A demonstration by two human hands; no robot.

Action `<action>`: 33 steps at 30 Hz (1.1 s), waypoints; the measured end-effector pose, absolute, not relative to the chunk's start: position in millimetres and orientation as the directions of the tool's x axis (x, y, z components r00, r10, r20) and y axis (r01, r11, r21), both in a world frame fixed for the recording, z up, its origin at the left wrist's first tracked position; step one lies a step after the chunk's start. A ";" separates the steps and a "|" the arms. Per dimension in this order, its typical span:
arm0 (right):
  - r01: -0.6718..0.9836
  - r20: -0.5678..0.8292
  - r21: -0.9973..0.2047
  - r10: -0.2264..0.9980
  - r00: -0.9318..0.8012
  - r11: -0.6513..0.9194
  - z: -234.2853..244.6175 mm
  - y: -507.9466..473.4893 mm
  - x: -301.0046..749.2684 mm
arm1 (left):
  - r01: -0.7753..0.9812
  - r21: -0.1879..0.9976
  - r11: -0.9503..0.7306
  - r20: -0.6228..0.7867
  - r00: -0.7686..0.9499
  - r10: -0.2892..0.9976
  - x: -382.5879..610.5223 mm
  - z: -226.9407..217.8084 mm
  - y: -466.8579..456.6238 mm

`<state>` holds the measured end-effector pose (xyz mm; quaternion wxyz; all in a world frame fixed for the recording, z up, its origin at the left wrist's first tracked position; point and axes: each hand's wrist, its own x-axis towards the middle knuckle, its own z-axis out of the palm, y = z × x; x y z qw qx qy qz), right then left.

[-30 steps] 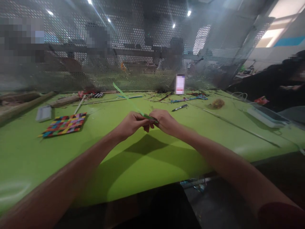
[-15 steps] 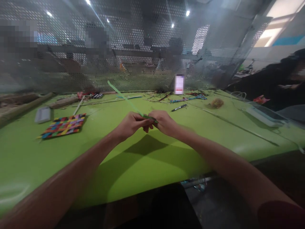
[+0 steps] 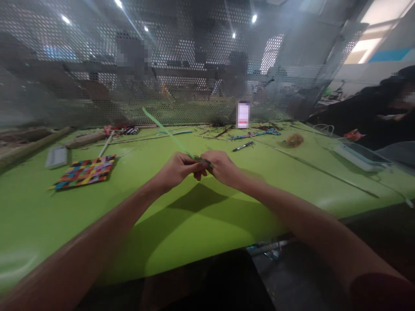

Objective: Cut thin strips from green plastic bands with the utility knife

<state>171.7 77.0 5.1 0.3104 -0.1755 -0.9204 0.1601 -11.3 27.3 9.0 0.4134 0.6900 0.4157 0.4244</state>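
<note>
Above the green table (image 3: 201, 224) my left hand (image 3: 177, 169) and my right hand (image 3: 221, 166) meet, both pinched on one end of a long green strip (image 3: 165, 131). The strip runs up and to the left from my fingers, its free end in the air before the perforated screen. The part between my fingertips is mostly hidden. Both forearms reach in from the bottom corners.
A woven multicoloured mat (image 3: 83, 172) lies at the left, a grey flat box (image 3: 55, 156) beyond it. A black pen (image 3: 243, 146), loose strips and scraps lie near the perforated metal screen (image 3: 181, 65). A phone (image 3: 243, 115) leans there. Another person (image 3: 372, 116) sits at the right by a clear tray (image 3: 359, 156).
The free end of the green strip has swung a little to the left and upward. My hands stay together at the same spot.
</note>
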 end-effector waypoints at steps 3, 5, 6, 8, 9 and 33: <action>0.235 0.504 -0.414 0.437 -0.745 0.879 4.4 77.2 171.1 | 0.226 0.924 -0.307 0.237 0.291 0.927 -11.6 7.8 27.6; 0.259 0.495 -0.417 0.457 -0.739 0.871 4.3 77.2 170.9 | 0.225 0.927 -0.301 0.233 0.285 0.930 -11.4 7.1 27.8; 0.272 0.491 -0.419 0.468 -0.735 0.866 4.3 77.1 170.8 | 0.225 0.927 -0.298 0.231 0.282 0.931 -11.3 6.9 27.8; 0.285 0.486 -0.426 0.483 -0.728 0.859 4.3 76.4 170.5 | 0.227 0.928 -0.294 0.227 0.280 0.933 -10.9 6.4 28.1; 0.285 0.486 -0.430 0.486 -0.726 0.857 4.1 75.7 170.3 | 0.228 0.929 -0.291 0.225 0.278 0.934 -10.7 6.2 28.4; 0.277 0.226 -0.654 0.532 -0.816 0.704 29.5 99.9 188.6 | 0.239 0.957 -0.164 0.095 0.275 0.957 -13.0 1.8 37.1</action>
